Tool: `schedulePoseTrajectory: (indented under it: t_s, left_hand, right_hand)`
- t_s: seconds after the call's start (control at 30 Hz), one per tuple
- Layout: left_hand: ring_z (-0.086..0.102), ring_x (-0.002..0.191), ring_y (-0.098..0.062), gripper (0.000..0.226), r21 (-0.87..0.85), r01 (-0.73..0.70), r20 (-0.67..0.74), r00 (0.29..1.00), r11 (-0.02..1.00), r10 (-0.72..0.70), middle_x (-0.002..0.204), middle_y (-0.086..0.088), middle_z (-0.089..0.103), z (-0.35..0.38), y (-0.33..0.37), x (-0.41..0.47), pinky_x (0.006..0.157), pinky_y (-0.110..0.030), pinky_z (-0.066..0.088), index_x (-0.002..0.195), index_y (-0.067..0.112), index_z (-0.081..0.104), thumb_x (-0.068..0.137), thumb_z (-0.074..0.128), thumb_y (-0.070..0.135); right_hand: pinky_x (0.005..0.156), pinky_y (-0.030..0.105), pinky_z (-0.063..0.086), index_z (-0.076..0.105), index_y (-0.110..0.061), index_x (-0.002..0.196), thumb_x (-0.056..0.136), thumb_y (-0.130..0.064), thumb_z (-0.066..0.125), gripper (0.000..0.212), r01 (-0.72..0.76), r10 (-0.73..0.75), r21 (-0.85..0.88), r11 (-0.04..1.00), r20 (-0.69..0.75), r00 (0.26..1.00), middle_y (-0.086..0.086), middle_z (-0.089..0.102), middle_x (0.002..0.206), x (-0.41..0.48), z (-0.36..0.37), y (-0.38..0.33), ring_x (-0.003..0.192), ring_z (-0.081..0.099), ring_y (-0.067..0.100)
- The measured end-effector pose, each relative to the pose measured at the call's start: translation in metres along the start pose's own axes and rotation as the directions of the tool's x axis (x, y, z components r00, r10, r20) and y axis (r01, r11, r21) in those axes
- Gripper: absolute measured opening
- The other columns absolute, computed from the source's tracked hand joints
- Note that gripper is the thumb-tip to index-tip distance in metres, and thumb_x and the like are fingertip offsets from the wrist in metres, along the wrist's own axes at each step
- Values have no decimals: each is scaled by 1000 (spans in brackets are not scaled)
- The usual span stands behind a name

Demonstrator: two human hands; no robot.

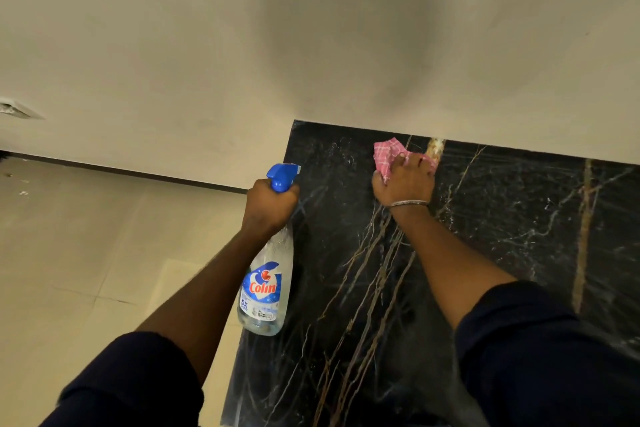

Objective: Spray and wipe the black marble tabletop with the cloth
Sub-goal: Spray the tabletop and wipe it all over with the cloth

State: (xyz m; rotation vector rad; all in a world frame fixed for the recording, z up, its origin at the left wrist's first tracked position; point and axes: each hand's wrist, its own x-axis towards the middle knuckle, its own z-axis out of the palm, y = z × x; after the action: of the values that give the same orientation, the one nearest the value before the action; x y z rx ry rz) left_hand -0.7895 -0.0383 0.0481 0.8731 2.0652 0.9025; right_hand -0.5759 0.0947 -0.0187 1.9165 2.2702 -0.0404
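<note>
The black marble tabletop with gold and white veins fills the lower right and meets the wall at its far edge. My right hand presses a pink checked cloth flat on the marble near that far edge. My left hand grips the neck of a clear spray bottle with a blue trigger head and a blue-and-red label. The bottle hangs over the tabletop's left edge, its nozzle pointing toward the marble.
A plain beige wall rises behind the table. A beige tiled floor lies to the left, with a dark skirting line at the wall's base. A wall fitting shows at the far left.
</note>
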Motion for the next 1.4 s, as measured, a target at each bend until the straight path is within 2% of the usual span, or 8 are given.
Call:
schedulePoseTrajectory:
  t_s: [0.07, 0.13, 0.37, 0.53, 0.73, 1.0, 1.2, 1.4]
  left_hand:
    - [53, 60, -13, 16, -13, 3, 3, 1000, 1000, -3, 73, -10, 55, 1, -2, -4, 55, -19, 43, 95, 3, 58, 91, 60, 18]
    - [53, 60, -13, 15, -25, -1, 1, 1000, 1000, 1, 71, -9, 55, 0, -8, -8, 56, -20, 44, 93, 3, 58, 90, 61, 17]
    - [51, 58, -15, 16, 31, -1, -93, 996, 1000, 4, 67, -9, 53, -15, -21, -9, 55, -23, 43, 88, 3, 58, 88, 63, 18]
    - [50, 57, -13, 12, 34, 29, -68, 997, 999, -26, 66, -6, 52, -18, -20, -16, 55, -21, 42, 84, 7, 56, 88, 62, 16]
    - [50, 58, -11, 8, 2, 0, -34, 999, 1000, 0, 66, -4, 52, -7, -4, -30, 56, -18, 41, 87, 6, 56, 90, 59, 13]
    - [51, 61, -13, 10, -28, -42, -25, 999, 999, 41, 69, -7, 53, 0, -7, -35, 59, -21, 44, 93, 4, 56, 91, 57, 14]
    - [53, 62, -14, 10, -13, -61, 30, 998, 998, 62, 69, -6, 53, -18, -17, -23, 60, -21, 46, 91, 6, 56, 90, 58, 15]
    - [53, 60, -15, 10, 8, -69, 59, 996, 998, 69, 69, -9, 54, -44, -35, -6, 60, -25, 47, 87, 8, 56, 89, 60, 18]
  right_hand:
    - [90, 44, 42, 55, -2, 124, 91, -60, 20, 75, 41, -40, 37, 998, -16, 999, 26, 55, 118, -9, 0, -30, 108, 51, 39]
    - [89, 44, 41, 54, -4, 123, 93, -56, 16, 72, 156, -154, 79, 985, -32, 988, 23, 54, 114, -17, -2, -66, 103, 50, 36]
    - [103, 43, 37, 42, -11, 141, 88, -54, 53, 69, 313, -322, 121, 942, 63, 945, 17, 45, 134, -30, -16, -154, 121, 43, 33]
    - [93, 39, 48, 40, -15, 143, 88, -50, 60, 68, 264, -283, 189, 946, 83, 955, 15, 40, 139, -39, -11, -127, 125, 41, 34]
    - [95, 44, 47, 44, -20, 142, 93, -49, 54, 59, 134, -155, 206, 969, 92, 984, 15, 39, 143, -48, -6, -61, 132, 37, 36]
    - [94, 49, 50, 38, -18, 147, 94, -52, 49, 64, -25, 5, 201, 979, 96, 995, 19, 36, 145, -57, 6, -3, 132, 39, 41]
    - [96, 48, 50, 35, -16, 148, 95, -53, 46, 66, -80, 67, 184, 980, 74, 995, 22, 33, 146, -64, 7, -42, 132, 38, 42]
    - [95, 44, 50, 38, -15, 145, 95, -50, 49, 62, 25, -34, 272, 962, 30, 999, 23, 37, 143, -83, 3, -149, 130, 39, 40]
